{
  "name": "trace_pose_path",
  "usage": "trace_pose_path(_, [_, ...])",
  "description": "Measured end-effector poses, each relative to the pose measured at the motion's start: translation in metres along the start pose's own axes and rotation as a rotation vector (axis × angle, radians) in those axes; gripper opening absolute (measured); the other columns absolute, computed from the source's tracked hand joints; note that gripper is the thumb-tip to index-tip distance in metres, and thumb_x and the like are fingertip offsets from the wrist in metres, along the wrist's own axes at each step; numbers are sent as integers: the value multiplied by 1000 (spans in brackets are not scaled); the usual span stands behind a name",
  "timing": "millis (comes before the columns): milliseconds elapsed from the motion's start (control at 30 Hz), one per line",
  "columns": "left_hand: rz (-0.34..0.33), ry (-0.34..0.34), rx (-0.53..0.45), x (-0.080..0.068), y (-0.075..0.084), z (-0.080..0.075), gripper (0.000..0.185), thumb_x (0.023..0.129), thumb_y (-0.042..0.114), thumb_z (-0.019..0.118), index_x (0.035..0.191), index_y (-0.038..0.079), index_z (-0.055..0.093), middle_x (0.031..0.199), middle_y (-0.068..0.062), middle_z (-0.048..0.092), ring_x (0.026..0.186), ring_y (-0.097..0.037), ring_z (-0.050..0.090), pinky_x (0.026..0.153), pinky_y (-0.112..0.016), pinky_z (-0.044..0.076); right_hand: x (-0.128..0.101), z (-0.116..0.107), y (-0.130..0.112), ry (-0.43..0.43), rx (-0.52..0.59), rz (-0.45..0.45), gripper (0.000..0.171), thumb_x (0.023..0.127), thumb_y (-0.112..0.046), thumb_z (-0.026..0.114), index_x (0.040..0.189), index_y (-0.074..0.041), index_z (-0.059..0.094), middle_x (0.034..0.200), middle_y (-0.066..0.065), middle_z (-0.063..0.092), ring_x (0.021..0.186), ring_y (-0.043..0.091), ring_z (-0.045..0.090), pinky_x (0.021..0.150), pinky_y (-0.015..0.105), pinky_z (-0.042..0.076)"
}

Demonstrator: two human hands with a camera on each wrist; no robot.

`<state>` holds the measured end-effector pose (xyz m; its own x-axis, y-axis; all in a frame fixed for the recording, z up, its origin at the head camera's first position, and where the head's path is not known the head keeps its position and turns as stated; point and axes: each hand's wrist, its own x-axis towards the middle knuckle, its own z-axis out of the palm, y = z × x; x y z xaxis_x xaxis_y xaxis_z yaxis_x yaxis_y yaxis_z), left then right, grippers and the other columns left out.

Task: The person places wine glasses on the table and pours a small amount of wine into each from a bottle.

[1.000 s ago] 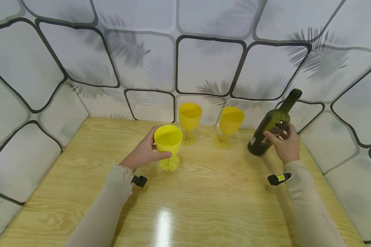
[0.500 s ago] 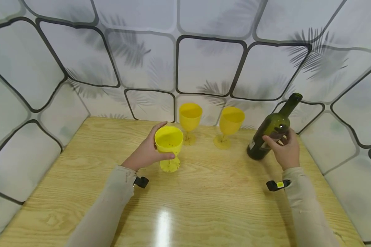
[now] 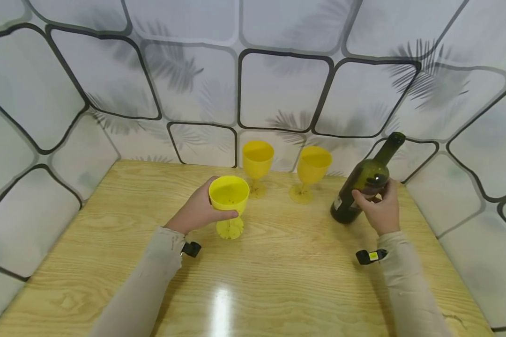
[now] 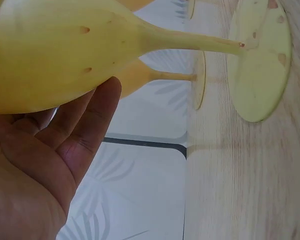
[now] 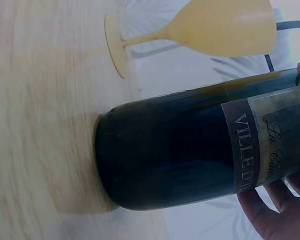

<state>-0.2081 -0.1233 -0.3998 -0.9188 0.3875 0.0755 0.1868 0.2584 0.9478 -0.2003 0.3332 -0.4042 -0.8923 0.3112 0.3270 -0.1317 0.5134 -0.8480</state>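
Left wrist, front goblet (image 4: 90, 55): bowl grasped by the left hand (image 4: 35, 170) — best kept level, with fingers snug but not squeezing.
Right wrist, bottle (image 5: 165, 150): tilted, gripped around its label (image 5: 280, 132) by the right hand (image 5: 285, 212); a firm wrap and slow wrist should keep it off the rear right goblet (image 5: 230, 25). Whether its base touches the tabletop (image 5: 35, 125) — cannot tell.
Head, places: front goblet left of centre, before the rear left goblet (image 3: 257, 159); bottle at right.
Head, change: bottle slightly nearer the person than a second ago.
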Motion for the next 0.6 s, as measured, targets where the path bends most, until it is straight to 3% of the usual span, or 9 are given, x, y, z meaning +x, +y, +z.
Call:
trace_pose_path(333, [10, -11, 4, -1, 2, 1, 81, 75, 27, 95, 140, 19, 47, 127, -3, 63, 113, -26, 63, 100, -48, 53, -6, 9, -3, 2, 53, -4, 70, 89, -11, 77, 147, -13, 37, 126, -8, 48, 110, 4, 49, 83, 22, 45])
trace_pose_path(467, [17, -13, -17, 0, 2, 3, 81, 76, 24, 94, 140, 18, 46, 128, -5, 62, 113, -27, 63, 100, -49, 53, -6, 12, -1, 6, 91, 0, 82, 87, -5, 77, 155, -16, 33, 129, -13, 46, 115, 5, 47, 94, 27, 43])
trace_pose_path(600, [20, -4, -25, -1, 1, 4, 80, 76, 24, 94, 140, 18, 46, 128, -4, 62, 113, -27, 63, 100, -48, 53, -7, 16, -2, 15, 124, -40, 83, 82, -2, 82, 153, -13, 39, 127, -14, 48, 115, 7, 49, 98, 24, 41])
